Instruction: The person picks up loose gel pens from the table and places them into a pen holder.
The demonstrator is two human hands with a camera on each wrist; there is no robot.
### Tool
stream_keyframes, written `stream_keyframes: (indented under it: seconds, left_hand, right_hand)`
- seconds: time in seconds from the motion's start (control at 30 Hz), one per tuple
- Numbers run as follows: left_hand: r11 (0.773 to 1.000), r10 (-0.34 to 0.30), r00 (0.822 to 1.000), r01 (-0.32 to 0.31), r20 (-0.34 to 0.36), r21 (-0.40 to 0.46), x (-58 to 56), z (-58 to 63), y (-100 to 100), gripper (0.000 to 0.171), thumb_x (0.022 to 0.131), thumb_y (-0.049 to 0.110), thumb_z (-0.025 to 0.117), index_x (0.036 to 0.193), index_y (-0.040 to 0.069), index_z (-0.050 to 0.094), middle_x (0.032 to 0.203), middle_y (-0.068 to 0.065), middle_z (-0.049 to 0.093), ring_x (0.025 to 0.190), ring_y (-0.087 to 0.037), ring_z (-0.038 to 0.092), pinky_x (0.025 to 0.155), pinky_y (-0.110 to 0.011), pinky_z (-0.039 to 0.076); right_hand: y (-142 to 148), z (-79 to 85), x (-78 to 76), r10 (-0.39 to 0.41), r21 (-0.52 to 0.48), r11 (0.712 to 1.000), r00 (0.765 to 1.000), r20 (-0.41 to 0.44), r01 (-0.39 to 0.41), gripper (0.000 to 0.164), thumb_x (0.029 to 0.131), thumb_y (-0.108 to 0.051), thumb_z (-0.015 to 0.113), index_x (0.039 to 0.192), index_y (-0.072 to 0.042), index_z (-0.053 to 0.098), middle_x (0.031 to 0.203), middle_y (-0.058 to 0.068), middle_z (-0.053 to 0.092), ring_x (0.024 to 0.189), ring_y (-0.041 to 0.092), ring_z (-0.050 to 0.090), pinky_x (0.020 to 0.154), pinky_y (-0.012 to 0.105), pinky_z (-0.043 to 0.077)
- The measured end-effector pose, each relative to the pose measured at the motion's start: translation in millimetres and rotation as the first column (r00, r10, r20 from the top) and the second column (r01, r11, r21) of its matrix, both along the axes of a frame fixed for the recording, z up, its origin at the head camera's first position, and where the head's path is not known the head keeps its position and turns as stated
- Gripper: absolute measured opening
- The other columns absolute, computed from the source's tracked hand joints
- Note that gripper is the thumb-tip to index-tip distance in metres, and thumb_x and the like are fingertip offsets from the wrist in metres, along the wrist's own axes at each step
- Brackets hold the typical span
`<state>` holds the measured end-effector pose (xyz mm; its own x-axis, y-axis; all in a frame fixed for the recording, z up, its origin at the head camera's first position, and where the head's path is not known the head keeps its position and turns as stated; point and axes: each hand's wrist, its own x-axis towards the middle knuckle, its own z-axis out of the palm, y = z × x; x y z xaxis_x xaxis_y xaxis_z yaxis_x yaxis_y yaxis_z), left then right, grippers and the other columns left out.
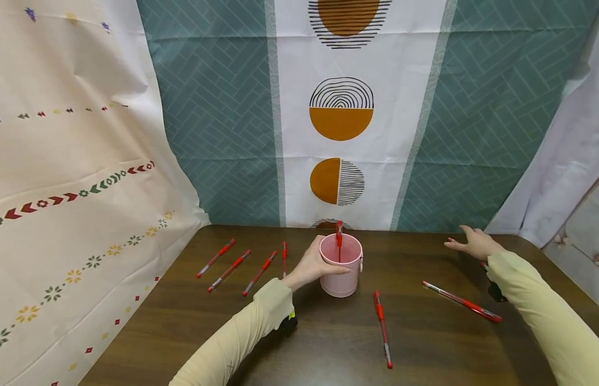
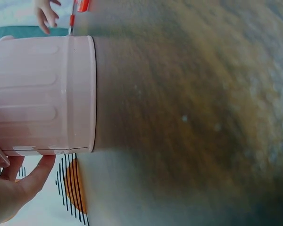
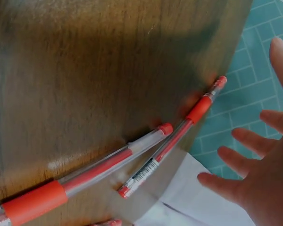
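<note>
My left hand (image 1: 316,264) grips a small pink bucket (image 1: 340,281) from its left side, thumb across the front. The bucket stands upright on the table, and one red pen (image 1: 339,236) pokes up out of it. In the left wrist view the ribbed pink wall of the bucket (image 2: 33,94) fills the left part, fingers against it. Towards the back right, my right hand (image 1: 477,245) is held over the table with spread fingers and nothing in them. Near it lie a red pen (image 1: 463,302) and another pen (image 3: 170,141), mostly hidden by the sleeve in the head view.
Several red pens (image 1: 229,271) lie slanted on the table left of the bucket. One more pen (image 1: 383,329) lies in front of it, to the right. A patterned curtain (image 1: 222,134) hangs at the table's back edge, and a cream cloth (image 1: 77,187) hangs at the left.
</note>
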<state>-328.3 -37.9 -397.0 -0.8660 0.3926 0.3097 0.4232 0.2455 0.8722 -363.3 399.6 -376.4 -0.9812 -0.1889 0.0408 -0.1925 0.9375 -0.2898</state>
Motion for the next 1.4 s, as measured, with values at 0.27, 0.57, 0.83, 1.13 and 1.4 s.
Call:
stream_keyframes:
  seconds: [0.27,0.57,0.83,1.13,1.4]
  left_hand:
    - [1.0,0.015,1.0,-0.015,-0.003,-0.005,1.4,-1.4,1.9,0.073,0.063,0.023,0.084,0.121,0.01,0.041,0.11,-0.003,0.049,0.098,-0.017,0.049,0.08,-0.031,0.043]
    - [1.0,-0.001,1.0,0.001,-0.009,-0.011,3.1,-2.1,2.2,0.074,0.063,0.023,0.083,0.122,0.008,0.041,0.111,-0.006,0.049,0.099,-0.02,0.049,0.08,-0.032,0.043]
    - [0.999,-0.036,0.999,0.036,-0.006,0.018,25.2,22.3,-2.2,0.071,0.065,0.014,0.081,0.121,-0.003,0.04,0.113,-0.019,0.047,0.102,-0.033,0.048,0.08,-0.033,0.043]
    - [0.999,-0.05,0.999,0.05,0.014,0.006,28.7,26.5,-0.6,0.071,0.067,0.014,0.08,0.122,-0.002,0.039,0.115,-0.02,0.046,0.103,-0.035,0.046,0.08,-0.033,0.043]
    - [0.999,-0.047,0.998,0.048,0.031,-0.017,29.9,27.0,-0.6,0.073,0.067,0.014,0.08,0.125,-0.001,0.037,0.117,-0.019,0.045,0.105,-0.033,0.046,0.08,-0.032,0.043]
  right_hand:
    - [2.5,-9.2,-2.8,-0.036,0.034,0.999,0.999,0.024,0.035,0.089,0.087,-0.051,0.049,0.123,0.026,0.022,0.116,0.051,0.027,0.103,0.062,0.03,0.081,0.065,0.029]
    - [6.2,-16.3,-1.3,-0.065,0.036,0.997,0.996,0.066,0.063,0.087,0.085,-0.05,0.053,0.123,0.024,0.024,0.114,0.05,0.028,0.097,0.065,0.033,0.076,0.064,0.033]
    - [7.9,-17.6,-0.6,-0.081,0.031,0.996,0.995,0.064,0.079,0.087,0.085,-0.05,0.054,0.123,0.023,0.024,0.113,0.051,0.027,0.096,0.065,0.033,0.075,0.064,0.034]
    - [18.7,-24.1,-3.0,-0.072,0.043,0.997,0.996,0.06,0.069,0.086,0.086,-0.048,0.054,0.119,0.026,0.025,0.112,0.051,0.029,0.098,0.063,0.034,0.078,0.062,0.034]
    - [25.1,-30.5,-5.6,-0.033,0.074,0.997,0.999,0.041,0.03,0.076,0.087,-0.038,0.056,0.117,0.026,0.03,0.109,0.049,0.034,0.099,0.06,0.036,0.078,0.061,0.035]
